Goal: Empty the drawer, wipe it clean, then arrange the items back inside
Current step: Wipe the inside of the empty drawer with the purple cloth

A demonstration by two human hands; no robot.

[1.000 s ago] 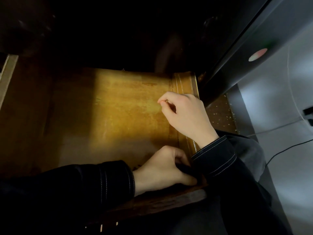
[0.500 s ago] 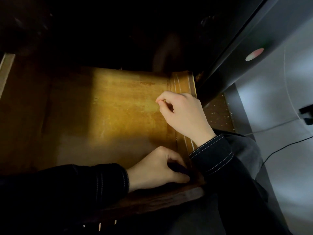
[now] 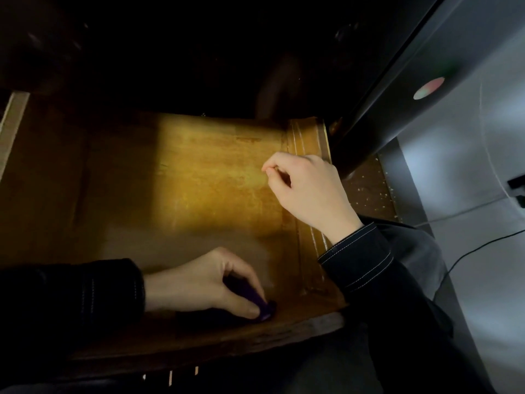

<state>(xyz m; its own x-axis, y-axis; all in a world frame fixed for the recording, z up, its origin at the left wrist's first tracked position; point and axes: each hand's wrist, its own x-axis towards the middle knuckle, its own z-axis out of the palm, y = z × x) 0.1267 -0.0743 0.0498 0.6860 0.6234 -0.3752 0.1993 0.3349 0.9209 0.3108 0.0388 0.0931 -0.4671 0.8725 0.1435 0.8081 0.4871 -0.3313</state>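
Note:
The wooden drawer (image 3: 216, 180) stands pulled out below me, its bare yellow-brown bottom partly lit. My left hand (image 3: 204, 282) rests at the drawer's near front edge and grips a small dark purple cloth (image 3: 257, 301), pressed against the bottom by the front wall. My right hand (image 3: 306, 186) hovers over the drawer's right side wall (image 3: 308, 137), thumb and forefinger pinched together; I cannot tell whether anything tiny sits between them. No other items lie in the visible part of the drawer.
Dark furniture overhangs the drawer's back (image 3: 199, 66). A dark panel (image 3: 397, 95) rises at the right, beside a grey floor (image 3: 468, 194) with a black cable (image 3: 483, 245). A speckled brown ledge (image 3: 369, 189) lies right of the drawer.
My left hand with the purple cloth slid left along the front edge, away from the right corner. My right hand stayed pinched over the right wall.

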